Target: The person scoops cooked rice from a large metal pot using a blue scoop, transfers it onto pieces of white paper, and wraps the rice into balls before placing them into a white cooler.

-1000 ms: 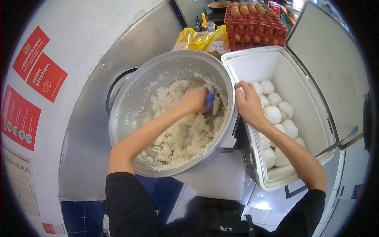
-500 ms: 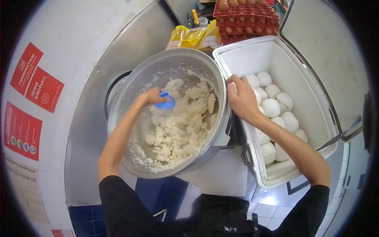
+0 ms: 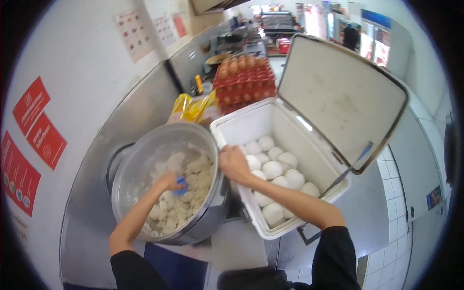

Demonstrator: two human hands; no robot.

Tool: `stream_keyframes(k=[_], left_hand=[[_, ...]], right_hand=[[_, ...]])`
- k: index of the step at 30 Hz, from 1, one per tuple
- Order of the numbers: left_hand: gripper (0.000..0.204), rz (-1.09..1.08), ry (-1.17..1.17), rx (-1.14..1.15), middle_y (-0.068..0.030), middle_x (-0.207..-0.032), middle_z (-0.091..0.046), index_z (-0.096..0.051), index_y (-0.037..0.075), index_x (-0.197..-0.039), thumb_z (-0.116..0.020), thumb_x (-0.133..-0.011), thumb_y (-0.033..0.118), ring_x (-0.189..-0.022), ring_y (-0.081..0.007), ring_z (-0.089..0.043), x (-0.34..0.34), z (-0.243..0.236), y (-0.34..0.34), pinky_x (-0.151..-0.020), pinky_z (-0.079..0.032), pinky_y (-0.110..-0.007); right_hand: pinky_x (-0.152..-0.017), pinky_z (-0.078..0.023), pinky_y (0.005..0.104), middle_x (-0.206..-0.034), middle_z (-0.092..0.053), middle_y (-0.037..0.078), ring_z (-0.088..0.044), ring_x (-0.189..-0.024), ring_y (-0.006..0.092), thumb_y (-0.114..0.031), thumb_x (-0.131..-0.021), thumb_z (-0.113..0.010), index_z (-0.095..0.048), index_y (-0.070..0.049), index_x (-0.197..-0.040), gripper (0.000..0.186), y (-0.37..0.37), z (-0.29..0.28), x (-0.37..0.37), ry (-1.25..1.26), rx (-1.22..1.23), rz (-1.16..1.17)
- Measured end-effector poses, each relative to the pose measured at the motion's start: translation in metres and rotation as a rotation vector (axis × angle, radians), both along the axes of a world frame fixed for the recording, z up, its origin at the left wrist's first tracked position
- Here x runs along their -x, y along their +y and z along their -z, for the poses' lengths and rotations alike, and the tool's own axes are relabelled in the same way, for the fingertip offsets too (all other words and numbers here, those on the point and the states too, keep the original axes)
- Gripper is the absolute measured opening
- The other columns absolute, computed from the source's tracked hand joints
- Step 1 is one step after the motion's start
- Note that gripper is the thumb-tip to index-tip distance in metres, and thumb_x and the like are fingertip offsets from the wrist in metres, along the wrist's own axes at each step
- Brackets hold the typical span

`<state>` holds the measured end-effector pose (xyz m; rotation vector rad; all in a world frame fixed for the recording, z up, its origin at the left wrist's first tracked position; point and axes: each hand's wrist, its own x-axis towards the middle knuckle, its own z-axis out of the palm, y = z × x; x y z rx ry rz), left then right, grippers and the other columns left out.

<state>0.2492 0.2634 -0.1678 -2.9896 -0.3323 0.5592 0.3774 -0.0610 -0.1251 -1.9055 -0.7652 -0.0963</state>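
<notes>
My left hand [image 3: 166, 181] is closed around a blue plastic scoop [image 3: 181, 186] inside a large grey metal pot [image 3: 126, 162]. White cooked rice [image 3: 174, 210] lies in the pot, heaped toward its right side, with grains stuck to the inner wall. The scoop touches the rice; my fingers partly cover it. My right hand [image 3: 235, 164] grips the pot's right rim, where it meets the edge of an open white cooler box [image 3: 270, 235]. Several round white bundles [image 3: 272, 169] are packed in the cooler, partly hidden beneath my right forearm.
Behind the pot lie yellow plastic packages [image 3: 193, 107] and stacked red egg trays [image 3: 244, 89] with brown eggs. The cooler's lid [image 3: 340, 96] stands raised at the right. A steel wall panel [image 3: 101, 159] borders the left side. Kitchen equipment [image 3: 277, 23] and a person [image 3: 350, 37] appear far back.
The view has tilted up and swung right, bringing the raised lid and the room beyond into sight. My left hand stays in the pot with the scoop; my right hand keeps its place on the rim.
</notes>
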Motion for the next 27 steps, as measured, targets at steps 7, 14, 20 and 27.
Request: stream_keyframes(k=[7, 14, 20, 27], left_hand=[[0.061, -0.101, -0.188, -0.054, -0.027, -0.1, -0.07, -0.064, -0.001, -0.112, -0.079, -0.072, 0.042, -0.095, -0.0419, -0.068, -0.039, -0.008, -0.064, -0.082, -0.054, -0.049], [0.072, -0.084, 0.092, 0.234, -0.0251, -0.11, -0.069, -0.059, 0.002, -0.127, -0.081, -0.073, 0.044, -0.095, -0.0399, -0.069, -0.041, -0.037, -0.048, -0.082, -0.054, -0.047], [0.061, 0.079, 0.067, 0.19, -0.0205, -0.108, -0.071, -0.064, 0.007, -0.123, -0.079, -0.077, 0.044, -0.097, -0.0364, -0.069, 0.035, -0.111, -0.053, -0.085, -0.054, -0.045], [0.054, 0.172, -0.014, 0.175, -0.0205, -0.099, -0.071, -0.059, 0.009, -0.124, -0.077, -0.081, 0.035, -0.092, -0.0395, -0.069, 0.052, -0.064, -0.036, -0.079, -0.053, -0.05]], right_hand=[[-0.084, -0.049, 0.0568, -0.102, -0.058, 0.029, -0.059, -0.093, 0.0473, -0.026, -0.092, -0.052, -0.061, -0.004, -0.107, 0.028, -0.014, 0.012, -0.009, -0.009, -0.029, 0.063], [-0.085, -0.049, 0.055, -0.103, -0.058, 0.029, -0.059, -0.093, 0.0459, -0.028, -0.093, -0.051, -0.061, -0.005, -0.11, 0.031, -0.021, 0.008, -0.014, 0.021, 0.042, 0.005], [-0.085, -0.047, 0.0545, -0.1, -0.058, 0.028, -0.058, -0.093, 0.0451, -0.027, -0.094, -0.049, -0.062, -0.003, -0.106, 0.03, -0.017, -0.004, -0.004, -0.001, 0.022, 0.007], [-0.09, -0.045, 0.0508, -0.101, -0.058, 0.026, -0.057, -0.098, 0.044, -0.021, -0.094, -0.051, -0.063, -0.004, -0.104, 0.023, -0.018, -0.015, -0.005, 0.01, -0.028, -0.029]])
